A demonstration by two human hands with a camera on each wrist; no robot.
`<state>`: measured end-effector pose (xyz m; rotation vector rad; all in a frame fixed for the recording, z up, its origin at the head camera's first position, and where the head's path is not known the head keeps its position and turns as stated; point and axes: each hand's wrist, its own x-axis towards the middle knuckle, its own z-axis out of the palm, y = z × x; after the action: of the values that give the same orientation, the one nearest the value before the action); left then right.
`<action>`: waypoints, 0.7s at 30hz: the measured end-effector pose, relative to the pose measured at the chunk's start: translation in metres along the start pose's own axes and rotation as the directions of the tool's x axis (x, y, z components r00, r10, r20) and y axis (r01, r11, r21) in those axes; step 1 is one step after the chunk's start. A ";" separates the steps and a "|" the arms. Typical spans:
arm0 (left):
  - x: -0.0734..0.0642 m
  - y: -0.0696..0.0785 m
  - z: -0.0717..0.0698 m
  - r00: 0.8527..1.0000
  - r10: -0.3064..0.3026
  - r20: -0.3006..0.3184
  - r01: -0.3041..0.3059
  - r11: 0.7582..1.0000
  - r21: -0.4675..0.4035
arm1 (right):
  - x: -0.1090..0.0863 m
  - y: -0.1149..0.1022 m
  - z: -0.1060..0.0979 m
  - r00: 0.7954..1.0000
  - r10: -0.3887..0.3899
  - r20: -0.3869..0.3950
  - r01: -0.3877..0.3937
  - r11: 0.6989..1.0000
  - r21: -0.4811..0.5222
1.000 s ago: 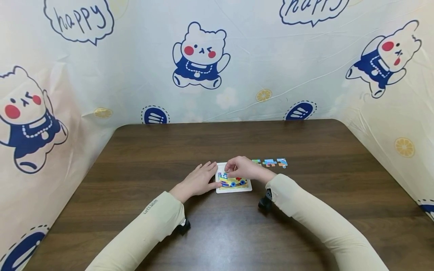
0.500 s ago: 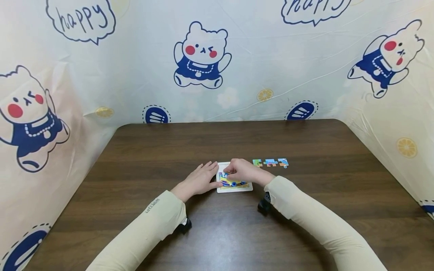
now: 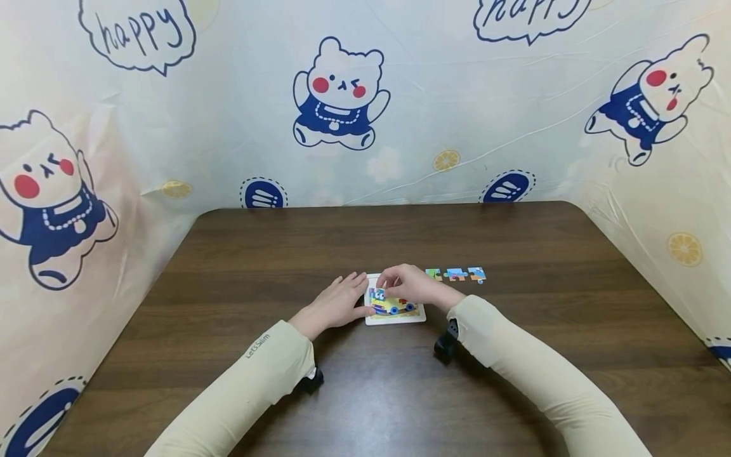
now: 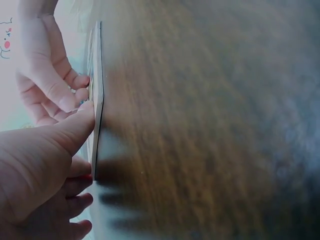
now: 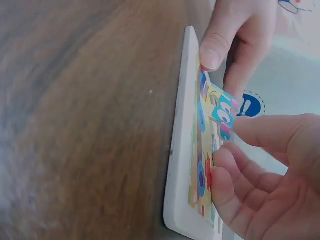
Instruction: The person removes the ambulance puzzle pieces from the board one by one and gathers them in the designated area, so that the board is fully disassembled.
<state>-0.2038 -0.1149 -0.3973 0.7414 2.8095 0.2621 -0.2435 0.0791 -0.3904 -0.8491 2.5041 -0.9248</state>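
A white-framed puzzle board (image 3: 395, 321) with a picture of a yellow vehicle lies flat on the table. My left hand (image 3: 337, 304) rests at its left side, fingers fairly straight along the edge and the thumb on the near left corner. Over the board, my right hand (image 3: 412, 284) pinches a puzzle piece (image 5: 225, 112) printed with cartoon eyes on teal. That piece is tilted up from the picture in the right wrist view, its lower end close to the board. The right hand hides the board's upper part in the head view.
Three loose puzzle pieces (image 3: 455, 274) lie in a row on the brown table (image 3: 365, 393), just right of the board and beyond the right wrist. A cloth printed with bears (image 3: 339, 95) hangs behind the table and at both sides.
My right hand pressed down over the board half a second ago, and its fingers are now raised a little, showing more of the picture. The left hand has stayed in place.
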 end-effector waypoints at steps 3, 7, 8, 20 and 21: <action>0.000 0.000 0.000 1.000 -0.003 0.000 0.003 1.000 -0.002 | 0.000 0.001 0.000 1.000 0.028 -0.014 -0.027 0.996 0.090; 0.000 0.001 0.000 1.000 -0.003 0.002 0.003 1.000 -0.001 | 0.001 0.002 0.001 0.999 0.042 -0.031 -0.037 0.991 0.130; 0.000 0.001 0.000 1.000 -0.003 0.002 0.003 1.000 -0.001 | 0.001 0.002 0.001 0.998 0.045 -0.038 -0.040 0.991 0.128; 0.000 0.000 -0.001 1.000 -0.003 0.001 0.003 1.000 -0.007 | -0.001 0.002 0.001 0.995 0.079 -0.068 -0.070 0.989 0.128; 0.000 0.000 -0.001 1.000 -0.001 -0.002 0.001 1.000 -0.011 | -0.001 0.002 0.001 0.995 0.079 -0.068 -0.069 0.989 0.134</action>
<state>-0.2038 -0.1150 -0.3967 0.7377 2.8081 0.2774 -0.2430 0.0804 -0.3919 -0.6884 2.4845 -1.1004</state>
